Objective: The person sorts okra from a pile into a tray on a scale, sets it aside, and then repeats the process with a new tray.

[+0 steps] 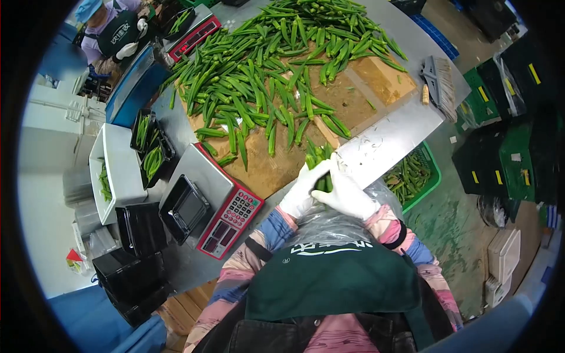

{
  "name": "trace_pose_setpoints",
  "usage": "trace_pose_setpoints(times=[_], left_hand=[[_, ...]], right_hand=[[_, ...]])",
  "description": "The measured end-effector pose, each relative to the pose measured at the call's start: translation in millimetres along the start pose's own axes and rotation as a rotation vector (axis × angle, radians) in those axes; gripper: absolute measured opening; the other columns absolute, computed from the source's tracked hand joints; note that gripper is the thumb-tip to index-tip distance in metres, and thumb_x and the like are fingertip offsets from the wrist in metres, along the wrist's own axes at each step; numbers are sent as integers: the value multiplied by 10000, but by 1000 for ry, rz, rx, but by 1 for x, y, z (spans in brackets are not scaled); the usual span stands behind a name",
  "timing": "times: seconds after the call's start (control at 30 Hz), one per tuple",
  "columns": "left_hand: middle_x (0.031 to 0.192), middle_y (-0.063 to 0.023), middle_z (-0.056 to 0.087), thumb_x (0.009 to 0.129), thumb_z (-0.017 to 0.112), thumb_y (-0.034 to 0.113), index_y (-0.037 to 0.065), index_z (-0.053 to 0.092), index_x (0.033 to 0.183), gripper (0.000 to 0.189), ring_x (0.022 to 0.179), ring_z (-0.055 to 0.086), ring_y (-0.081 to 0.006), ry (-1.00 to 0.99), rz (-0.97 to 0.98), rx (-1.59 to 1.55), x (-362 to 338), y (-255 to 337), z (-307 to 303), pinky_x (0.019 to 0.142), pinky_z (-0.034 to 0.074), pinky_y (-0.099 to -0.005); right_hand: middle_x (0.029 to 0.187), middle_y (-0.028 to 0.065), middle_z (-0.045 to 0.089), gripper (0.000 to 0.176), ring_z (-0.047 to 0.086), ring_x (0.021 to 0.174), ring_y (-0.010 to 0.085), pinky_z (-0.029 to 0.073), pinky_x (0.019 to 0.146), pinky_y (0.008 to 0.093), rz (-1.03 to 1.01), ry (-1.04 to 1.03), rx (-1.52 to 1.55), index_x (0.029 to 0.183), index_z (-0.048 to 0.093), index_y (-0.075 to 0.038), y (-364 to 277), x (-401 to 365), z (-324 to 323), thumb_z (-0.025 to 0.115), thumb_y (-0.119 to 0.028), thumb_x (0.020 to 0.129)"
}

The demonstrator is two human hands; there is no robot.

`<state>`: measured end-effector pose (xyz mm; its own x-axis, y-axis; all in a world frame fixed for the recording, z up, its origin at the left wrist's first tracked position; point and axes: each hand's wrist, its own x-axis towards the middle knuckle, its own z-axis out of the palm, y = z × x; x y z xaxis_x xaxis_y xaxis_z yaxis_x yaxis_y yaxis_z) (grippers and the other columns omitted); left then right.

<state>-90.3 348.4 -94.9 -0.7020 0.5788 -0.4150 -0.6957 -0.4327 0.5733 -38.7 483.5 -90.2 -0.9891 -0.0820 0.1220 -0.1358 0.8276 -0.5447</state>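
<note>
In the head view, both my hands wear white gloves and meet at the table's near edge around a small bunch of okra (318, 155). My left hand (301, 191) wraps the bunch from the left. My right hand (346, 191) closes on it from the right, fingertips near the left hand's. Part of the bunch is hidden by the gloves. Just beyond my hands, a big heap of loose green okra (253, 82) covers a flattened cardboard sheet (376, 88). To the left, a black plastic tray (185, 209) sits on a red-edged weighing scale (220, 191).
Black trays of okra (154, 162) and a white bin (118, 176) stand left, near stacked black trays (141, 229). A green basket of okra (432, 176) is below the right edge. A brush (440, 85) lies right. Another person (115, 29) works by a second scale (194, 38).
</note>
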Motion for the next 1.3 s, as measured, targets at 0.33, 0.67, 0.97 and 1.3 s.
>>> trace_pose_setpoints(times=[0.33,0.67,0.97,1.3], left_hand=[[1406,-163,554,911,704,514,83,311,1573,882,1203,614,-295,-317,53,-368,-17,42,-17,1031,526,-482],[1249,-163,631,852,750,345,16,414,1497,799,1073,668,-293,315,583,46,-189,188,-82,962,554,-411],[1372,-190,599,739,829,185,54,430,1510,877,1308,546,-274,657,146,1563,-253,238,-177,1126,403,-373],[1175,-117,688,961,641,53,-36,572,1336,391,1057,651,-146,1138,719,1007,-349,236,-212,971,497,-282]], right_hand=[[1219,142,710,355,678,1092,166,523,857,258,366,-93,1241,1316,620,23,-13,34,-87,559,-187,1036],[1137,112,741,324,702,1011,145,484,735,229,642,-60,1032,1246,667,10,48,-1,-45,568,-212,1031],[1183,130,722,331,691,1014,159,471,729,242,550,-153,1112,1257,642,2,60,7,-19,563,-235,1039],[1202,110,724,307,700,1000,136,476,693,215,588,-238,1096,1280,653,-11,77,8,-6,573,-183,1038]])
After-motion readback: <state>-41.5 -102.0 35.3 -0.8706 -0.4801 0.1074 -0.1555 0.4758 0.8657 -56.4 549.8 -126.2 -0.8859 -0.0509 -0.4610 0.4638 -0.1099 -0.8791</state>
